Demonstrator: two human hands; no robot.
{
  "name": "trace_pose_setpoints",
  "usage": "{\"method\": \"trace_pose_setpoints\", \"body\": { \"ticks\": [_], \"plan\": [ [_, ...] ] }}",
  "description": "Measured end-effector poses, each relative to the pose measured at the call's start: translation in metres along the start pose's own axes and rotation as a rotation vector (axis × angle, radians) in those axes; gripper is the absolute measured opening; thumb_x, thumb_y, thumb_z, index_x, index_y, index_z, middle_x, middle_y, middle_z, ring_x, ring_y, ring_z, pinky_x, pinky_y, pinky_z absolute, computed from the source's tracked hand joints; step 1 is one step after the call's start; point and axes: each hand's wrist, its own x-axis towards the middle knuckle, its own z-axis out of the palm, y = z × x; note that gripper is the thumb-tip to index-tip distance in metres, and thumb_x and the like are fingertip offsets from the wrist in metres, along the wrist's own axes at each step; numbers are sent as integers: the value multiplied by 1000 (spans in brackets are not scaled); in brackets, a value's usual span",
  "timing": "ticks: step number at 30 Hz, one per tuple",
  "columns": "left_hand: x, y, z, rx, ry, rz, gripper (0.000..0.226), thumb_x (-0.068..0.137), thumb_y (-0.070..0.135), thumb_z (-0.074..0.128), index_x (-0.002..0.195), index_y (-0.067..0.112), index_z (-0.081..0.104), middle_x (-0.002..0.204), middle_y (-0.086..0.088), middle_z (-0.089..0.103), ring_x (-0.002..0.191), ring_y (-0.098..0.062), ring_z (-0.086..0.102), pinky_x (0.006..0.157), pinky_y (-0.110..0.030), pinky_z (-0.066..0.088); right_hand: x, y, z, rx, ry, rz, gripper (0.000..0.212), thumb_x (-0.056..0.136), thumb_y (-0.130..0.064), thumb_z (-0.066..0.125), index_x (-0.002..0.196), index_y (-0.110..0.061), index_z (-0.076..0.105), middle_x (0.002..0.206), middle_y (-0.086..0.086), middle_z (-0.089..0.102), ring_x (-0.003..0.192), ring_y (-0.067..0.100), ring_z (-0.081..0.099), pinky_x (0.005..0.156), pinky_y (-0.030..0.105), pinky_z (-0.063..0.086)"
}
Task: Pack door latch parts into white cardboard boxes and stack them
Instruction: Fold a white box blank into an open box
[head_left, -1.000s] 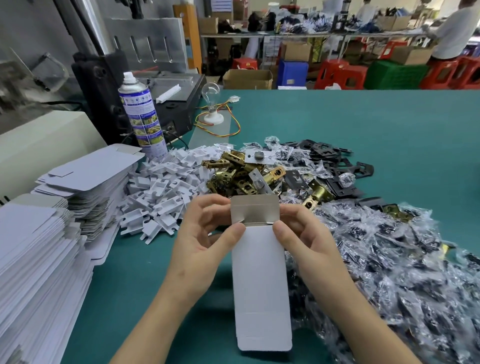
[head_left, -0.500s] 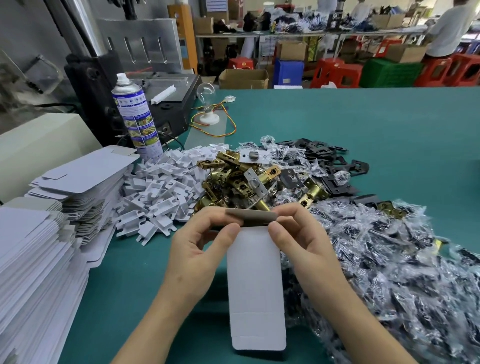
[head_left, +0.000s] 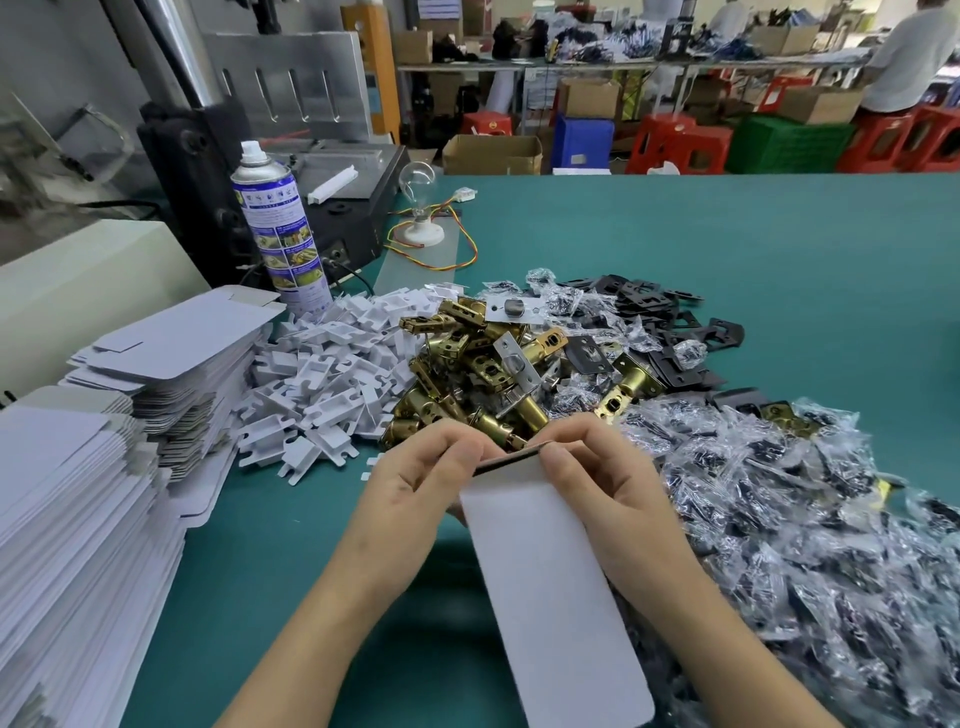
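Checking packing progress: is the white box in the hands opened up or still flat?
Still flat. The white box shows as one thin panel, pinched at its top edge by the left hand and right hand.

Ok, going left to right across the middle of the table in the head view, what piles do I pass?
Flat white box blanks → white plastic inserts → brass latches → black plates.

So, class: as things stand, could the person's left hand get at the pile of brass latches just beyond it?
Probably not at once: the left hand is busy pinching the white box together with the right hand. Nothing lies between it and the brass latches, so once it lets go, the way looks free.
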Motion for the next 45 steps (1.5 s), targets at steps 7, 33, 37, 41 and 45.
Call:
{"method": "trace_pose_setpoints", "body": {
  "ticks": [7,33,37,41,45],
  "plan": [
    [3,1,-10,-24,-76,-191,21,87,41,73,104,33,81,105,0,80,92,-15,75,80,-27,61,3,4,0,-36,15,21,14,96,-41,61,98,-30,70,88,-4,72,75,8,63,59,19,47],
    [2,1,-10,-2,-54,-280,14,84,38,73,90,29,81,93,0,78,86,-7,67,82,-28,51,-1,8,4,-43,-50,54,20,89,-47,70,104,-33,70,105,-3,77,97,18,73,77,43,58],
    [2,0,-7,-11,-27,-291,13,83,38,73,87,29,81,91,2,78,85,-9,69,85,-34,51,-3,8,5,-76,-43,17,22,88,-46,72,106,-34,69,106,-4,77,97,18,73,80,42,60],
    [2,0,-7,-20,-15,-276,11,85,37,72,85,28,79,89,-1,76,82,-11,66,80,-32,48,-5,7,6,-27,-61,34,30,85,-45,75,111,-33,68,110,-3,77,101,20,74,84,43,61],
    [2,0,-9,-2,-34,-254,8,84,34,72,82,28,78,83,4,74,79,-7,65,73,-22,50,-6,5,6,-5,-47,44,31,84,-46,75,111,-32,67,105,1,77,95,24,74,77,43,61]
  ]
}}
